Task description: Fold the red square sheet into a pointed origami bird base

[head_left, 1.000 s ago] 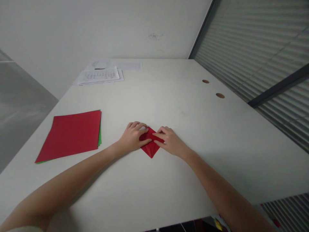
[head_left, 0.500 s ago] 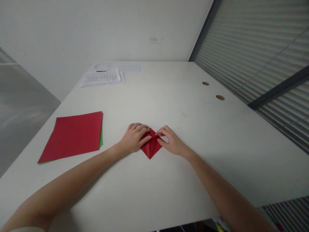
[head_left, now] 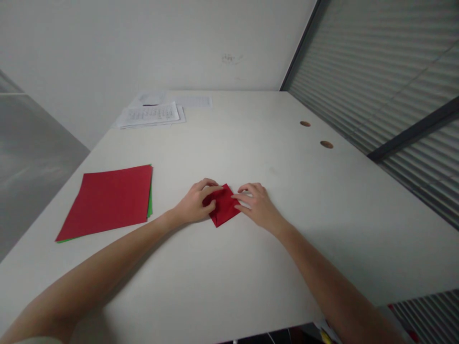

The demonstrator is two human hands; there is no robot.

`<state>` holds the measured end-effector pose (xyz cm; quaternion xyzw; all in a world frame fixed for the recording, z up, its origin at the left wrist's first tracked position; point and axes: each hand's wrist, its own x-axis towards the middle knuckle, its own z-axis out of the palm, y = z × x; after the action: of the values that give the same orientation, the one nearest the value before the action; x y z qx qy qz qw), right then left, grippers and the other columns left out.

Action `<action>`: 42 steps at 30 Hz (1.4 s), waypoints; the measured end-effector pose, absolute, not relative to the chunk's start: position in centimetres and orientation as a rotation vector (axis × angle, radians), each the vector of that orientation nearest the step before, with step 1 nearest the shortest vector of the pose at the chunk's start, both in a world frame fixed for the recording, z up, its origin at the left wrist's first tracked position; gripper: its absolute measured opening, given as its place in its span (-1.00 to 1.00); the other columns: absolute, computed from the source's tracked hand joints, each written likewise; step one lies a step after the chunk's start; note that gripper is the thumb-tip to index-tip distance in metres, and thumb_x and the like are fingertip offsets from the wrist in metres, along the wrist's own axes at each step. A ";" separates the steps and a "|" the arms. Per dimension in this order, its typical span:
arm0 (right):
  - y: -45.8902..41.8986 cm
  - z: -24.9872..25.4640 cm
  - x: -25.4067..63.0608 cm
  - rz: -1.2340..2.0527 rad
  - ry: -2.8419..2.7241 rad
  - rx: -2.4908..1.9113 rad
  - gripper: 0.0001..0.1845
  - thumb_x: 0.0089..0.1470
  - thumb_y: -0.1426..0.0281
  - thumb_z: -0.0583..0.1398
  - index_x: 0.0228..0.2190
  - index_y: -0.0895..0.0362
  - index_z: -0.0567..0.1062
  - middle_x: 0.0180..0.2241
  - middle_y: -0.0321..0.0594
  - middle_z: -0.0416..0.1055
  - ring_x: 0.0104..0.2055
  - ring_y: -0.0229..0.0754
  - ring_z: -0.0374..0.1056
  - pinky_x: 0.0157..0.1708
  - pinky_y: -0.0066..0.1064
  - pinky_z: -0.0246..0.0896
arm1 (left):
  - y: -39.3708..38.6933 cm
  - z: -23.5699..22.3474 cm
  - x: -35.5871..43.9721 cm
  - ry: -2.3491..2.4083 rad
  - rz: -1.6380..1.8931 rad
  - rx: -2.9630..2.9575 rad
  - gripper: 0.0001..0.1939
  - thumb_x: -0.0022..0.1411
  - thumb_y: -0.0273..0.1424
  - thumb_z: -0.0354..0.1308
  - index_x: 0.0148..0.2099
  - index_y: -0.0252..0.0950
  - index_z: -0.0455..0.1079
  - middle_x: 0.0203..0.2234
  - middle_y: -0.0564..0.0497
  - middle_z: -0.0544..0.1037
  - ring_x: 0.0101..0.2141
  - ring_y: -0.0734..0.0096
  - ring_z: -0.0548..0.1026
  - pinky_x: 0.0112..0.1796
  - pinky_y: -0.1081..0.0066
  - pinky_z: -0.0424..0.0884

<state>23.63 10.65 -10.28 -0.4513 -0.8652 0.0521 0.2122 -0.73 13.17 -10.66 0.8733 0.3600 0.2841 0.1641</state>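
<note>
A small folded piece of red paper [head_left: 225,205] sits on the white table between my two hands, roughly diamond-shaped and slightly turned. My left hand [head_left: 197,200] grips its left side, thumb at the lower left and fingers along the upper left edge, covering that corner. At the right corner is my right hand [head_left: 258,206], its fingers and thumb apart, with the tips at the paper's edge. Whether those tips press on the paper is hard to see.
Left of my hands lies a stack of red sheets [head_left: 111,200] with a green sheet [head_left: 150,203] showing beneath. Written papers [head_left: 152,113] lie at the far left of the table [head_left: 244,138]. Two round holes [head_left: 326,144] pierce the right side, beside window blinds [head_left: 405,81].
The folded red paper has turned, and its centre creases and flaps no longer show; a smoother face is up. My right hand has spread its fingers, and my left hand has shifted its grip.
</note>
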 end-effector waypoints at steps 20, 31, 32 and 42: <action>10.4 -9.3 24.1 0.263 -2.582 -1.040 -0.71 0.07 0.11 0.28 -0.24 0.01 0.63 -0.21 -0.12 0.43 -0.07 0.00 0.21 -0.05 -0.11 0.14 | 12.4 -10.1 -0.5 0.892 0.476 2.835 -0.39 0.22 -0.05 0.10 0.19 -0.33 0.36 0.03 -0.23 0.44 0.03 0.04 0.38 0.12 0.04 0.19; 10.7 -9.3 24.7 0.286 -2.646 -1.040 -0.67 0.06 0.16 0.30 -0.20 0.10 0.62 -0.30 -0.12 0.45 -0.21 -0.07 0.25 -0.15 -0.18 0.18 | 12.3 -10.6 -0.6 0.761 0.285 2.877 -0.24 0.34 -0.06 -0.04 0.40 -0.39 -0.09 0.33 -0.31 0.05 0.32 0.07 0.05 0.28 -0.01 -0.13; 10.8 -9.4 24.7 0.282 -2.640 -1.040 -0.65 0.06 0.15 0.30 -0.20 0.12 0.62 -0.30 -0.11 0.45 -0.21 -0.07 0.27 -0.16 -0.18 0.18 | 12.4 -10.7 -0.6 0.759 0.279 2.878 -0.20 0.33 -0.01 -0.04 0.40 -0.41 -0.12 0.33 -0.33 0.03 0.33 0.06 0.03 0.29 -0.01 -0.15; 11.0 -9.6 24.9 0.412 -2.575 -1.041 -0.76 0.08 0.27 0.31 -0.20 0.08 0.62 -0.29 -0.13 0.44 -0.21 -0.10 0.31 -0.16 -0.22 0.26 | 12.4 -11.0 -0.5 0.793 0.314 2.856 -0.06 0.25 0.08 0.01 0.42 -0.40 -0.18 0.33 -0.33 0.02 0.32 0.04 0.04 0.29 0.00 -0.16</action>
<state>24.87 10.98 -9.59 -0.3657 -0.9043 0.1447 0.1659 -0.50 12.36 -11.04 0.9551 0.2651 0.1051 0.0803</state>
